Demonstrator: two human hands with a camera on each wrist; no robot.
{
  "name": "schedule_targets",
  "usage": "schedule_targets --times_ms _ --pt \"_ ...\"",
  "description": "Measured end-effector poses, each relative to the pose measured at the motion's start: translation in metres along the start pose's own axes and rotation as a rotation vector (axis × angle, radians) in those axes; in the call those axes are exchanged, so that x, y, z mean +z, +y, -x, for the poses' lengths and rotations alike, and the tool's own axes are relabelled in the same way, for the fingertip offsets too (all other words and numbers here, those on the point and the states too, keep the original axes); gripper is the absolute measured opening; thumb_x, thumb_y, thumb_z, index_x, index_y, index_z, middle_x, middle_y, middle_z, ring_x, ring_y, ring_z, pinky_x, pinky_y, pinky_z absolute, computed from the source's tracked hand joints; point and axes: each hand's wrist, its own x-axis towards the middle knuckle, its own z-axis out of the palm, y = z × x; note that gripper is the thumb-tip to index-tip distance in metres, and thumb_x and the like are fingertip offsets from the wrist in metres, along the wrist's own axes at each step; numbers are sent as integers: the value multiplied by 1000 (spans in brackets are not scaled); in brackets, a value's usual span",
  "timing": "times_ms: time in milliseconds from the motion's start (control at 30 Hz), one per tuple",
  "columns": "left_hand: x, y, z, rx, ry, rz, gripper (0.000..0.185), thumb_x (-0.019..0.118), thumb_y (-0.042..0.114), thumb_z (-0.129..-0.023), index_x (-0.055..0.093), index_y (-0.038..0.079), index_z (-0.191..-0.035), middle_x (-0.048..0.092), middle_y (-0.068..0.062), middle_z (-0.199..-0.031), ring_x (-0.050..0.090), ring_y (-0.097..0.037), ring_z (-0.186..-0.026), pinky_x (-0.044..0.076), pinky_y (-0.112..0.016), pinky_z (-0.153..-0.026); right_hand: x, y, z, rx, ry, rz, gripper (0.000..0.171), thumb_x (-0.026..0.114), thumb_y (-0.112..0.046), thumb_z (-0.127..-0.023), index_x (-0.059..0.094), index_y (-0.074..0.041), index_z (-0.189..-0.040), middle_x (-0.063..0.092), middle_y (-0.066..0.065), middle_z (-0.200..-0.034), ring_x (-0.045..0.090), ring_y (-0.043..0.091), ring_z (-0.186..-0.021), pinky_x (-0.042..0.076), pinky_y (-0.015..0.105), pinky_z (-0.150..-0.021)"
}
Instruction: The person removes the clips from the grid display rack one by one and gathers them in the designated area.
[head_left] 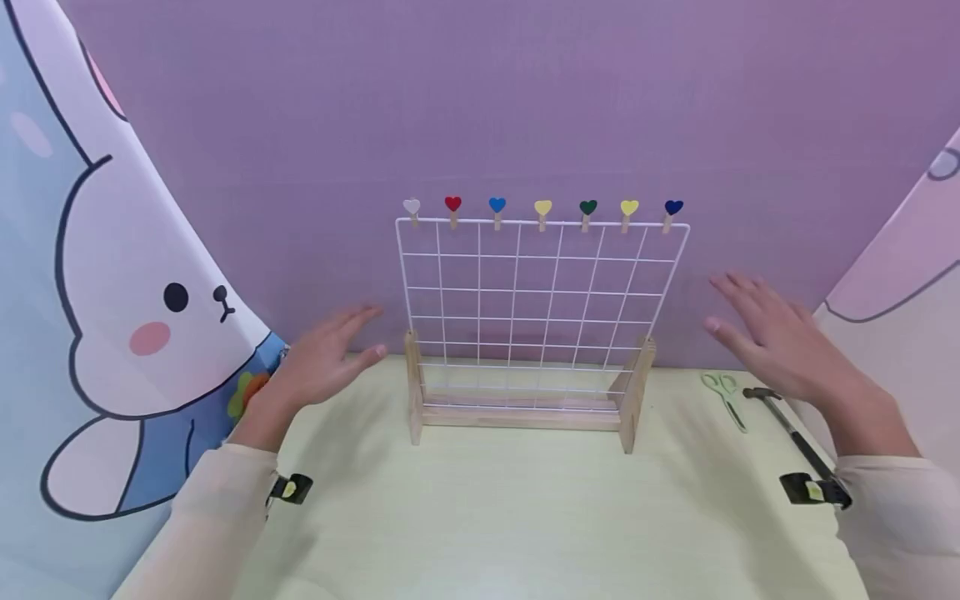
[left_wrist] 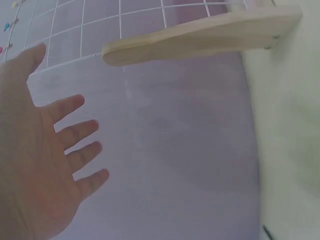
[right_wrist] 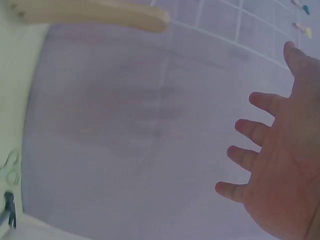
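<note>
A white wire grid stands upright in a wooden stand at the back of the pale table. Several small wooden pegs with coloured hearts sit along its top wire. My left hand hovers left of the grid with straight, spread fingers and holds nothing. My right hand hovers to its right, also spread and empty. In the left wrist view the left hand faces the purple wall beside the stand's wooden foot. In the right wrist view the right hand does the same.
Pale green scissors and a small hammer lie on the table to the right, under my right forearm. A purple backdrop closes the back; cartoon rabbit curtains hang on the left and right.
</note>
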Motion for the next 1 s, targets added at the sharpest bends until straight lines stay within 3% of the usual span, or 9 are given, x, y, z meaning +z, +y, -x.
schedule_targets --times_ms 100,267,367,433,500,600,767,900,1000 --pt "8 0 -3 -6 2 103 70 49 55 -105 31 21 -163 32 -14 -169 29 -43 -154 27 -73 -120 -2 -4 -3 -22 48 -54 65 42 -39 -110 15 -22 -167 15 21 -172 14 54 -155 12 83 -114" --pt "29 -3 -11 -7 36 317 69 54 48 -105 33 16 -162 37 -13 -166 33 -40 -153 29 -68 -122 -9 -12 -7 -61 144 -199 59 42 -31 -111 22 -18 -166 21 23 -170 16 53 -155 10 74 -124" --pt "43 -4 -18 15 77 472 68 60 38 -105 33 11 -161 41 -15 -163 38 -39 -150 35 -62 -121 -14 -16 -8 -62 225 -280 56 42 -27 -111 27 -20 -164 30 27 -165 26 54 -150 18 76 -120" --pt "51 -3 -23 32 104 565 65 62 31 -104 35 8 -159 44 -16 -161 42 -38 -148 38 -58 -121 -16 -19 -9 -46 283 -315 53 43 -27 -111 33 -24 -163 38 25 -161 39 36 -147 33 57 -120" --pt "58 -2 -26 30 124 643 62 62 28 -105 38 6 -157 46 -16 -159 45 -37 -147 40 -56 -121 -19 -23 -10 -32 335 -344 50 44 -26 -110 38 -28 -160 45 20 -156 48 14 -136 41 33 -111" --pt "65 -1 -29 9 146 724 58 59 29 -106 41 5 -155 49 -17 -157 48 -36 -144 40 -53 -121 -21 -27 -13 -38 385 -379 47 44 -26 -110 43 -32 -157 53 1 -149 45 -14 -118 35 10 -91" --pt "75 0 -31 -36 180 823 50 58 24 -107 48 3 -151 58 -20 -148 55 -35 -138 48 -36 -116 -25 -38 -19 -85 418 -425 44 41 -25 -111 46 -31 -155 55 -24 -134 48 -12 -117 36 10 -92" --pt "81 2 -32 -50 197 862 46 58 18 -107 51 0 -148 62 -23 -140 60 -33 -131 50 -16 -105 -29 -50 -24 -132 433 -468 43 39 -23 -111 49 -28 -153 57 -27 -131 53 -6 -112 37 11 -91" --pt "85 4 -32 -54 207 885 44 58 18 -107 53 0 -147 64 -23 -139 62 -24 -126 50 -11 -100 -31 -57 -30 -210 455 -497 43 38 -19 -111 50 -20 -152 58 -22 -137 57 -2 -112 40 10 -93"
